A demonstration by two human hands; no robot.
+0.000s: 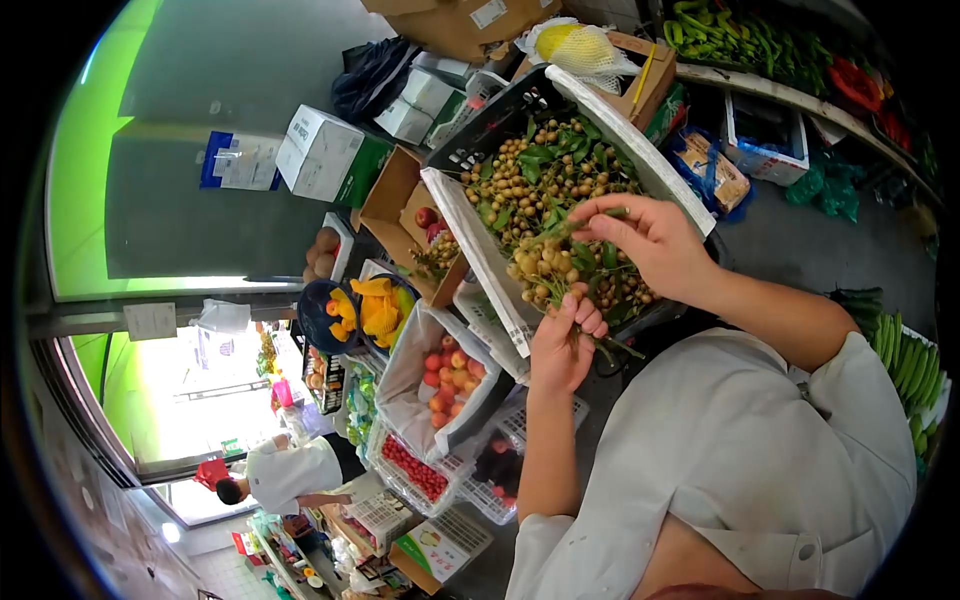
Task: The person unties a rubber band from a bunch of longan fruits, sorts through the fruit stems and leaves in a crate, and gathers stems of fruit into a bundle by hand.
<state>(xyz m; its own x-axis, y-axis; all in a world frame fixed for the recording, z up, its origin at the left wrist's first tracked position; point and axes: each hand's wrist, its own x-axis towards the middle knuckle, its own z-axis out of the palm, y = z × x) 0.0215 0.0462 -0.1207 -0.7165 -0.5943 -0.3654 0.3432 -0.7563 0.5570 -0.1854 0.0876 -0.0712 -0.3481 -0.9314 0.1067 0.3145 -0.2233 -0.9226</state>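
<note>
My left hand (566,345) is closed around the stems of a bunch of longans (545,272), with some stem ends sticking out below the fist. My right hand (645,245) is just above it, thumb and fingers pinched on a thin green stem (560,232) of the bunch. Both hands are over a black crate (460,140) lined with white foam sides (480,255). Inside the crate lie many brown longans (545,160) on twigs with green leaves (537,158). The pinched fingertips partly hide the stem.
Left of the crate stand a cardboard box (385,205) with red fruit, a lined crate of peaches (445,385) and a basket of small red fruit (412,470). Green peppers (745,45) lie on a shelf at top right. Another person (290,472) stands near the bright doorway.
</note>
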